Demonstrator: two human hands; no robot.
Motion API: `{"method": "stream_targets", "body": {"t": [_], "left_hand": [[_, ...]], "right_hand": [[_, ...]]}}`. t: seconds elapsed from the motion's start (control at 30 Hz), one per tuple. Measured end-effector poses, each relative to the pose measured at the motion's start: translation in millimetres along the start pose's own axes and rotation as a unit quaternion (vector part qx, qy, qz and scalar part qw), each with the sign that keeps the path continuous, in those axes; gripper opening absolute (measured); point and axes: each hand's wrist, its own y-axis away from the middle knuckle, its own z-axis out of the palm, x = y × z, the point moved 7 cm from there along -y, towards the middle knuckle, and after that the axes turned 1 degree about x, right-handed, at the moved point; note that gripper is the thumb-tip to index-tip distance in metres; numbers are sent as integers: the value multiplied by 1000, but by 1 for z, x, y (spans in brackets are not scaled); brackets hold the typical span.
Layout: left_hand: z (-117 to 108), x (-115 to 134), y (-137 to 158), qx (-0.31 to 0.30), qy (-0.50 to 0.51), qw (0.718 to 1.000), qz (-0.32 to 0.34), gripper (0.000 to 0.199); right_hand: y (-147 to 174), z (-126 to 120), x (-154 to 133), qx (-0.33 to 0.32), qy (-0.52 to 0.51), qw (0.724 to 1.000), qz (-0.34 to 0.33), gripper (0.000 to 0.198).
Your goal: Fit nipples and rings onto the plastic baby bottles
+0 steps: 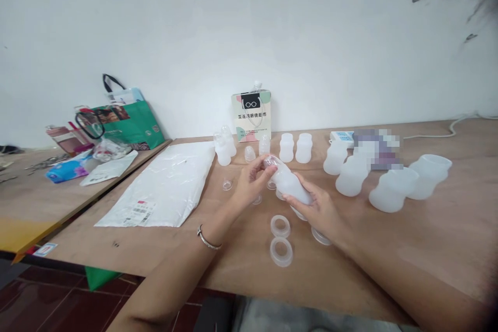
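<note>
A frosted white baby bottle [291, 185] is tilted above the table, its top end toward the left. My right hand [321, 206] is wrapped round its body. At that top end, my left hand [251, 181] is closed on a clear dome-shaped cap [271, 162], which touches the bottle. Below the hands lie translucent rings [280, 252], some partly hidden by my right hand. Several small clear domed pieces [227, 184] are on the table to the left and behind. Open frosted bottle bodies [392, 192] stand to the right, and more [287, 148] stand behind.
A white plastic mailer [163, 181] lies flat on the left. A paper bag [252, 119] stands against the wall beside finished-looking bottles [223, 148]. A green bag [136, 124] and a blue packet [66, 167] are on the adjoining table. A small white box [342, 138] is at the back right.
</note>
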Motion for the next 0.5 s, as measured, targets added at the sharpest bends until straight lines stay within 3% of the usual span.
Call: {"method": "stream_targets", "body": {"t": [0.07,0.2,0.3,0.4,0.5], "left_hand": [[1,3,4,-2,17,1000,2,37],[12,12,12,-49,47,998,-4,78],[11,13,12,-55,34,998,-14,81],[-22,12,2,32,-1,999,14,81],[-82,7,-11,156,-118,980,37,86]], "right_hand": [[-2,2,-2,17,3,1000,-5,50],[-4,9,-5,34,-32,999,-20,51],[-2,12,-6,21,-88,996,-23,65],[0,9,-4,31,-110,993,-27,74],[-1,4,1,51,-102,993,-38,57]]}}
